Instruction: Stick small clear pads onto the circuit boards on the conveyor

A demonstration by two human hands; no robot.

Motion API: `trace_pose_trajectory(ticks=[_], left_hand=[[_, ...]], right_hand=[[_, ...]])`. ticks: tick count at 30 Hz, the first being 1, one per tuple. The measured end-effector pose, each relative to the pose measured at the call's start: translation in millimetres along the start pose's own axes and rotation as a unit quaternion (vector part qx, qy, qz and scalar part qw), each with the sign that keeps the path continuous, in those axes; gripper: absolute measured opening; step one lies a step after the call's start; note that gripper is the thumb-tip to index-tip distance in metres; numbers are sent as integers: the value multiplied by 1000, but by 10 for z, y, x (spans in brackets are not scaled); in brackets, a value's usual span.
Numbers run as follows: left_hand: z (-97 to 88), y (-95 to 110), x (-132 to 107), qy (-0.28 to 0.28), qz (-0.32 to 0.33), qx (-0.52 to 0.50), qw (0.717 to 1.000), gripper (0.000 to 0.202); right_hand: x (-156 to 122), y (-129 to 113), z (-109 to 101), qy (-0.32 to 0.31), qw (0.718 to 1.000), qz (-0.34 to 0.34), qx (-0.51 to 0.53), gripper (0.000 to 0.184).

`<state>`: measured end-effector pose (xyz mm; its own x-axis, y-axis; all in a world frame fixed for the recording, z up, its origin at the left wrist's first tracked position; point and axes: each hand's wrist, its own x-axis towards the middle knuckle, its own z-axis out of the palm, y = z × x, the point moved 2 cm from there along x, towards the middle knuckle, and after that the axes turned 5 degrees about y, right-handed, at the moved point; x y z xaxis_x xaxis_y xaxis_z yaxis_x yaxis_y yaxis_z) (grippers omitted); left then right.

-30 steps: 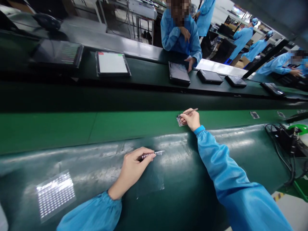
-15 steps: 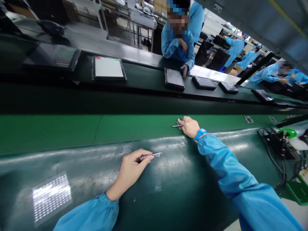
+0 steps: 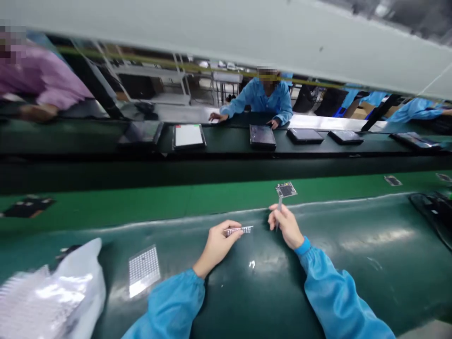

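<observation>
My right hand [image 3: 285, 227] rests at the rounded edge of the dark green tabletop [image 3: 353, 282], its fingers pinching a pair of tweezers [image 3: 279, 206] that point forward, away from me. Their tip reaches the near edge of a small circuit board [image 3: 285, 189], which lies flat on the bright green belt [image 3: 148, 207] just past my fingertips. I can't tell whether the tip grips the board or only touches it. My left hand [image 3: 216, 247] is near the right, its fingers pressed together and pinching a narrow strip of tiny silver pieces [image 3: 238, 230]. The end of the strip points toward my right hand, with a small gap between them. Farther left on the tabletop lies a clear sheet dotted with tiny silver pieces [image 3: 144, 270], beside a crumpled white plastic bag [image 3: 52, 296]. Beyond the belt, tablets [image 3: 262, 136] lie in a row, and a co-worker in a blue smock [image 3: 257, 96] has both hands near them.
</observation>
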<state>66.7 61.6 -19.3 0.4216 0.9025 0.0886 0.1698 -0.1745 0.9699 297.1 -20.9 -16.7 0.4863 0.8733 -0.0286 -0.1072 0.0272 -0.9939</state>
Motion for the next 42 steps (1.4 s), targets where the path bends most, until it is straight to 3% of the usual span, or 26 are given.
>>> trace_pose_trajectory(ticks=[4,8,12,21,24,29,35,42], left_hand=[[-31,-4,22,6,-18,-8,1000,16],[-60,-3,53,25,-32,-20,999,24],[-66,22,39,55,-38,-16,998,31],[8,127,44,99,-45,6,994,33],[38,159,25,98,-52,1,994,34],[187,238,-30,78,-54,-21,995,34],[455,221,-68,85,-52,-31,995,34],[500,168,-39,84,-53,-55,994,31]], right_hand=[[-38,120,106,-61,997,-8,-46,35],[0,137,132,-66,986,-100,-116,23],[-18,154,167,-73,980,-118,-145,20],[-32,167,196,-30,974,-162,-158,43],[-28,167,196,-13,979,-158,-129,39],[-36,147,192,-36,993,-107,-45,20],[-80,168,57,-1,995,-88,-56,42],[8,161,-60,-10,992,-102,-78,39]])
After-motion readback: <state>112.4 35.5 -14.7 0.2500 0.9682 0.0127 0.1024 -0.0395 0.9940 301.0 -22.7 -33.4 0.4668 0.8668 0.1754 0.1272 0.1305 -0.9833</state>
